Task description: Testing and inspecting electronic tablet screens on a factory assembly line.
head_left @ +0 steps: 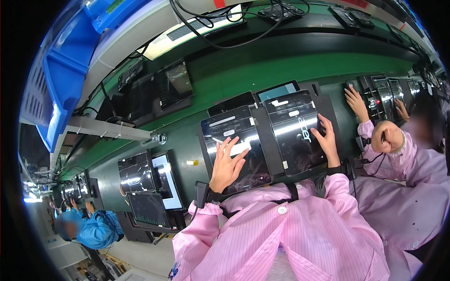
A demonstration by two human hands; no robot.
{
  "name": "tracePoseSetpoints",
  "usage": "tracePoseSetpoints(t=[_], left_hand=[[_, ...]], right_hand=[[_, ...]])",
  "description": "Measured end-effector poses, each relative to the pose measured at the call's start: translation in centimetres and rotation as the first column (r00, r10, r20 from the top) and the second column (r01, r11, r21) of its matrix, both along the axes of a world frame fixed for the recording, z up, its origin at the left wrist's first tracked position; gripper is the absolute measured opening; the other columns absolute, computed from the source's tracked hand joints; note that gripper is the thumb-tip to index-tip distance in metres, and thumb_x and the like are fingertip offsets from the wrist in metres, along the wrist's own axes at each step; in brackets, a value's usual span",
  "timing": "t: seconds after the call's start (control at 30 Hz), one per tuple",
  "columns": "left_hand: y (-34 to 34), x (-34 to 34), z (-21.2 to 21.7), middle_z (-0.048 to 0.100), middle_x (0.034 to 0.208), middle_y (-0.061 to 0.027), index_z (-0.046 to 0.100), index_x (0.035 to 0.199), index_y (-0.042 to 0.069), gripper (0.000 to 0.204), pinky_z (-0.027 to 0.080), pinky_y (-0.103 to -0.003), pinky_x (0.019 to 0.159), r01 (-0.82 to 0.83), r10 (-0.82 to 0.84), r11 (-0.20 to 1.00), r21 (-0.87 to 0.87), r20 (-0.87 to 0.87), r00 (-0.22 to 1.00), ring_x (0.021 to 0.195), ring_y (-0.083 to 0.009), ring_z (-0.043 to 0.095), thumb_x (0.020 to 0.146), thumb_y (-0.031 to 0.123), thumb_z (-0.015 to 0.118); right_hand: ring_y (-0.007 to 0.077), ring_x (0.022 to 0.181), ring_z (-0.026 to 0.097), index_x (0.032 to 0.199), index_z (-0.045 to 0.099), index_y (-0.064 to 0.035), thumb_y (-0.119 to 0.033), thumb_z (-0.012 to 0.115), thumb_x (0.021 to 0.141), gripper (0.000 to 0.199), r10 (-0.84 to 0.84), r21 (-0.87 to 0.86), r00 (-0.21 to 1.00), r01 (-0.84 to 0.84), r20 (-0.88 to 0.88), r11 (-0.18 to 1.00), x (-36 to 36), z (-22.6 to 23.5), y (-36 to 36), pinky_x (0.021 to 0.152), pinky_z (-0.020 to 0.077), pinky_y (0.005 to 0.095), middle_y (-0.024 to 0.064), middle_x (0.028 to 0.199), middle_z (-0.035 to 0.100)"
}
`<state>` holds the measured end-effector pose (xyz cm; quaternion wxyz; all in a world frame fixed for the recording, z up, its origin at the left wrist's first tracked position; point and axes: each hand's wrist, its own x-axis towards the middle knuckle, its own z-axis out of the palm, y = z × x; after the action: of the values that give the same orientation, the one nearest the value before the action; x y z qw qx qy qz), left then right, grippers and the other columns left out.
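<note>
Two dark tablets lie side by side on the bench in front of me. Over the left tablet (255, 161), a pale dialog box and a bar show on its lit screen. My left hand (226, 165) rests on or just above that screen, fingers spread, covering part of the box. White lettering runs along the right side of the right tablet (293, 145). At its right edge is my right hand (327, 143), thumb and fingers apart, with the thumb over the glass; whether it touches cannot be told. Neither hand grips anything.
Behind them lie another tablet (277, 91) with a light-blue screen and a dark one (230, 103). More tablets are stacked at the left (136, 173). A metal arm with a clamp (159, 138) juts over the bench. A co-worker's hand (357, 104) is at the right.
</note>
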<state>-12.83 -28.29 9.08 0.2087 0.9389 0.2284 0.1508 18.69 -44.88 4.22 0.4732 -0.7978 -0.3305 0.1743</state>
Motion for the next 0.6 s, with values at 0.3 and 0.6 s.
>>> tracePoseSetpoints(t=[0.3,0.6], left_hand=[[0.2,-0.7,0.5,0.039,0.133,-0.0116,0.061,0.113,0.016,0.03,0.016,-0.055,0.105,-0.028,0.026,0.999,0.028,0.058,0.998,0.126,-0.0339,0.029,0.085,0.021,0.052],[0.3,-1.4,0.2,0.04,0.133,-0.0113,0.053,0.122,0.011,0.036,0.017,-0.051,0.106,-0.119,0.119,0.993,-0.002,0.074,0.99,0.126,-0.0332,0.031,0.087,0.018,0.049]], right_hand=[[0.0211,0.112,0.048,0.124,0.047,-0.007,-0.016,0.062,0.083,0.045,-0.04,0.016,0.999,0.041,-0.025,0.999,-1.6,1.1,-1.4,0.092,0.0381,0.033,0.0067,0.121,0.049],[0.014,0.066,0.043,0.081,0.049,-0.0011,-0.005,0.056,0.082,0.009,-0.28,0.199,0.96,0.269,0.026,0.942,-12.5,1.2,-5.7,0.061,0.0356,0.0263,0.0056,0.075,0.047]])
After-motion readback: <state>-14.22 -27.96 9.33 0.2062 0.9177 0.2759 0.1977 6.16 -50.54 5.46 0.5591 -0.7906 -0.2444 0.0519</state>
